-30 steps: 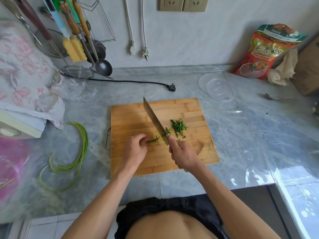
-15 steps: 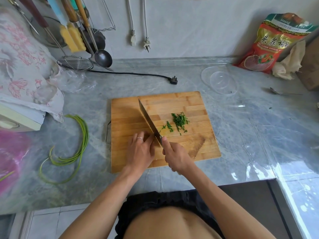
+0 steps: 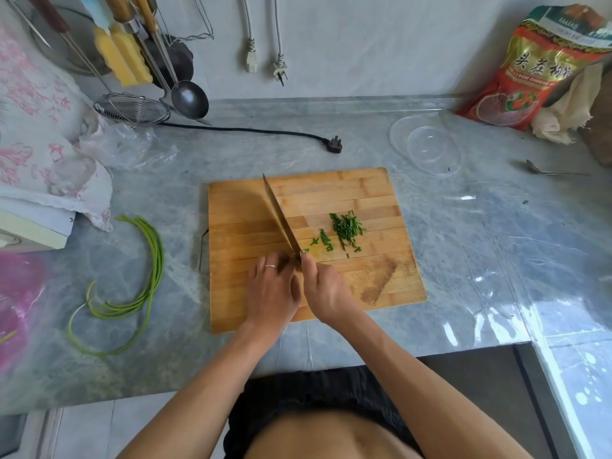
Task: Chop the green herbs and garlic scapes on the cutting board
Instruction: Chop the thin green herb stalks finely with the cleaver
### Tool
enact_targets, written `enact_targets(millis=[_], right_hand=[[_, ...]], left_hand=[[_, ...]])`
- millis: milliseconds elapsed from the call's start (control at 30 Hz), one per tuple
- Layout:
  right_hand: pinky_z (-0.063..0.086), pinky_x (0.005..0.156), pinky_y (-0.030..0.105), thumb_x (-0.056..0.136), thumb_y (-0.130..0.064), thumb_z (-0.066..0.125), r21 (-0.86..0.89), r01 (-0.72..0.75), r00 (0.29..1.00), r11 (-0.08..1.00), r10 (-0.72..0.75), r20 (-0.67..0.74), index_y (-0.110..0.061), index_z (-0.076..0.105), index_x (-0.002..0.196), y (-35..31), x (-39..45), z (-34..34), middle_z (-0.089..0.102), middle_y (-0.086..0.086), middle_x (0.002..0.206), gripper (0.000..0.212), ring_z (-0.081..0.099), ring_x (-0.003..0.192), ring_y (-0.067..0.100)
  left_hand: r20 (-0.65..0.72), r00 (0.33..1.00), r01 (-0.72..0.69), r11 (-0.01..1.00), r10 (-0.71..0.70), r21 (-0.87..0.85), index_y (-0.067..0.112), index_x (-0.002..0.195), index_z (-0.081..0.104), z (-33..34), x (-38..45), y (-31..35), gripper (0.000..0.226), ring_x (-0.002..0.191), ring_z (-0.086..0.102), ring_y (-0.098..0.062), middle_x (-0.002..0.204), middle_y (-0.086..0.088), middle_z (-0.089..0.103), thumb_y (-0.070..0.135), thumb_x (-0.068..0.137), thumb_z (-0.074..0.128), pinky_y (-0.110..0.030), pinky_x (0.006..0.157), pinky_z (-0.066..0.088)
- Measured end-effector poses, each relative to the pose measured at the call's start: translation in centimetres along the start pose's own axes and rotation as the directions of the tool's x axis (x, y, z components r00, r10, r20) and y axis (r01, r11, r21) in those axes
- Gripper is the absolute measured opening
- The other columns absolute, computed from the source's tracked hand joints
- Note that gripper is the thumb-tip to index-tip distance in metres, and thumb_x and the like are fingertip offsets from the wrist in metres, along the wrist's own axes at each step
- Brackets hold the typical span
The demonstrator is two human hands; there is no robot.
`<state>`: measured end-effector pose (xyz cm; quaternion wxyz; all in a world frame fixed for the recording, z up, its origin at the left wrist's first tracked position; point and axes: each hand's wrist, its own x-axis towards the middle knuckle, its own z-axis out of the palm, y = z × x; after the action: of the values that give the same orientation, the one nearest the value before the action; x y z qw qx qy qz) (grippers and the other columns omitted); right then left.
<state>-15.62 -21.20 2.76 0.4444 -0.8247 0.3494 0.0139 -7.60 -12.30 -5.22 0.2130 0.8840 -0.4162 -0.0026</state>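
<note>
Risk sits where the left hand (image 3: 271,289) crowds the knife (image 3: 281,220): its fingers, curled down on the board (image 3: 371,190) just beside the blade, may hold a last herb stub, though I cannot tell. A hurried cut could nick them. The right hand (image 3: 326,291) grips the handle, blade angled toward the far left corner. Chopped herbs (image 3: 346,228) lie right of the blade. Scapes (image 3: 155,256) wait uncut on the surface (image 3: 463,246), well left of the board; being long and curved, they may roll under the blade.
</note>
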Motion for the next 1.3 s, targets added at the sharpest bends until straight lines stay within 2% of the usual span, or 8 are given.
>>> enact_targets(millis=[167, 367, 600, 700, 900, 1100, 1167, 1300], right_hand=[[0.035, 0.067, 0.032, 0.103, -0.045, 0.02, -0.094, -0.04, 0.996, 0.995, 0.047, 0.077, -0.009, 0.052, 0.087, 0.3, -1.5, -0.5, 0.052, 0.008, 0.074, 0.051, 0.047, 0.069, 0.024], [0.045, 0.061, 0.037, 0.103, -0.051, 0.021, -0.088, -0.025, 0.999, 0.996, 0.022, -0.033, -0.007, 0.057, 0.081, -0.2, 0.8, 0.9, 0.059, 0.005, 0.069, 0.061, 0.056, 0.063, 0.024], [0.037, 0.057, 0.029, 0.103, -0.047, 0.024, -0.053, -0.071, 0.997, 0.996, 0.072, 0.021, -0.009, 0.054, 0.079, -0.1, 0.3, 0.1, 0.051, 0.001, 0.065, 0.055, 0.049, 0.06, 0.019], [0.034, 0.043, 0.016, 0.104, -0.046, 0.023, 0.036, -0.036, 0.998, 0.999, 0.038, -0.054, -0.01, 0.047, 0.061, -1.1, 1.9, 1.0, 0.051, 0.0, 0.054, 0.061, 0.048, 0.05, 0.01], [0.035, 0.048, 0.027, 0.102, -0.052, 0.021, 0.222, -0.028, 0.994, 0.975, 0.05, -0.094, -0.014, 0.041, 0.055, 0.1, 2.7, 0.4, 0.044, -0.001, 0.047, 0.064, 0.042, 0.043, 0.014], [0.032, 0.039, 0.022, 0.098, -0.062, 0.025, 0.414, -0.135, 0.983, 0.9, 0.173, -0.056, -0.016, 0.043, 0.066, 0.1, 2.2, -3.5, 0.039, -0.001, 0.047, 0.059, 0.035, 0.037, 0.013], [0.032, 0.039, 0.022, 0.098, -0.062, 0.027, 0.402, -0.162, 0.982, 0.901, 0.186, -0.021, -0.015, 0.044, 0.068, 0.1, 1.7, -4.3, 0.04, 0.001, 0.05, 0.059, 0.036, 0.037, 0.014], [0.034, 0.039, 0.023, 0.097, -0.063, 0.028, 0.348, -0.18, 0.983, 0.92, 0.179, 0.036, -0.014, 0.046, 0.069, 0.5, 0.4, -4.0, 0.042, 0.002, 0.052, 0.06, 0.038, 0.039, 0.013]], left_hand=[[-0.018, 0.997, 0.073, 0.988, -0.076, -0.135, 0.023, 0.104, 0.074, -0.1, 0.0, -0.1, 0.025, 0.092, 0.05, -0.021, 0.103, 0.001, 0.062, 0.011, 0.083, 0.065, -0.027, 0.08, 0.032], [-0.009, 0.991, 0.128, 0.973, -0.132, -0.19, 0.023, 0.096, 0.073, 0.1, 0.2, -0.2, 0.021, 0.092, 0.051, -0.021, 0.102, 0.001, 0.064, 0.01, 0.079, 0.071, -0.025, 0.08, 0.028], [0.009, 0.99, 0.14, 0.961, -0.142, -0.238, 0.024, 0.1, 0.075, -0.1, 0.3, -0.1, 0.027, 0.095, 0.054, -0.02, 0.101, 0.001, 0.065, 0.007, 0.081, 0.066, -0.034, 0.082, 0.042], [0.044, 0.991, 0.136, 0.964, -0.129, -0.226, 0.022, 0.096, 0.075, -0.2, 0.5, -0.6, 0.022, 0.099, 0.055, -0.02, 0.097, 0.004, 0.066, 0.008, 0.08, 0.069, -0.038, 0.085, 0.044], [0.083, 0.99, 0.14, 0.929, -0.118, -0.343, 0.02, 0.102, 0.076, -1.0, 1.5, -1.1, 0.026, 0.093, 0.064, -0.019, 0.102, 0.002, 0.067, 0.012, 0.085, 0.058, -0.038, 0.08, 0.052], [0.197, 0.956, 0.284, 0.842, -0.216, -0.458, 0.02, 0.091, 0.078, -2.1, 2.9, -0.8, 0.021, 0.084, 0.064, -0.004, 0.095, 0.008, 0.066, 0.004, 0.086, 0.066, -0.018, 0.079, 0.051], [0.201, 0.953, 0.296, 0.829, -0.226, -0.475, 0.019, 0.09, 0.077, -2.2, 3.0, -0.9, 0.018, 0.083, 0.061, 0.001, 0.093, 0.009, 0.066, 0.004, 0.086, 0.068, -0.007, 0.076, 0.045], [0.137, 0.952, 0.302, 0.788, -0.272, -0.536, 0.014, 0.089, 0.073, -2.3, 2.7, -1.0, 0.01, 0.084, 0.063, -0.005, 0.091, 0.005, 0.067, 0.005, 0.085, 0.07, -0.006, 0.072, 0.044]])
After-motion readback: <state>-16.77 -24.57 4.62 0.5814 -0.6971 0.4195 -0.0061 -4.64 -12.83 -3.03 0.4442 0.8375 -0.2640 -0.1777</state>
